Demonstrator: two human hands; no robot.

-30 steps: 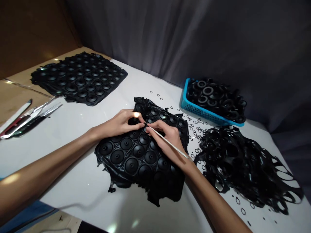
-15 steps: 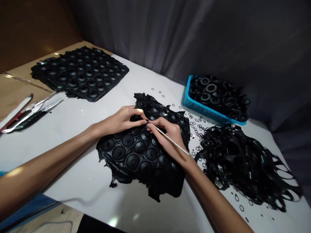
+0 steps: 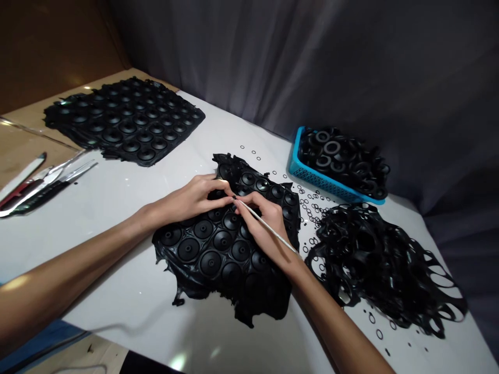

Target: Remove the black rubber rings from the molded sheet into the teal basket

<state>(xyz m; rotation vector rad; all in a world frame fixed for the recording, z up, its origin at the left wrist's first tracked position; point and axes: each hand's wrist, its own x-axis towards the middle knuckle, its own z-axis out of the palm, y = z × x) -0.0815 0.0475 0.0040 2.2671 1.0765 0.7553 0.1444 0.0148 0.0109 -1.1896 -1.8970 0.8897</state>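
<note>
A black moulded rubber sheet (image 3: 218, 254) with rows of round cup-shaped parts lies in front of me on the white table (image 3: 117, 202). My left hand (image 3: 195, 196) rests on its far part, fingers pinched on the rubber near one cup. My right hand (image 3: 265, 221) holds a thin white pick (image 3: 268, 227) like a pen, its tip touching the sheet right beside my left fingertips.
A second rubber sheet (image 3: 125, 119) lies at the far left. Scissors and blades (image 3: 39, 182) sit at the left edge. A blue basket (image 3: 312, 176) of black rings stands far right, a heap of rubber scrap (image 3: 382, 259) beside it, several small rings (image 3: 315, 208) scattered between.
Both hands stay in place on the sheet, the pick tip at the same cup. Only the view has shifted slightly.
</note>
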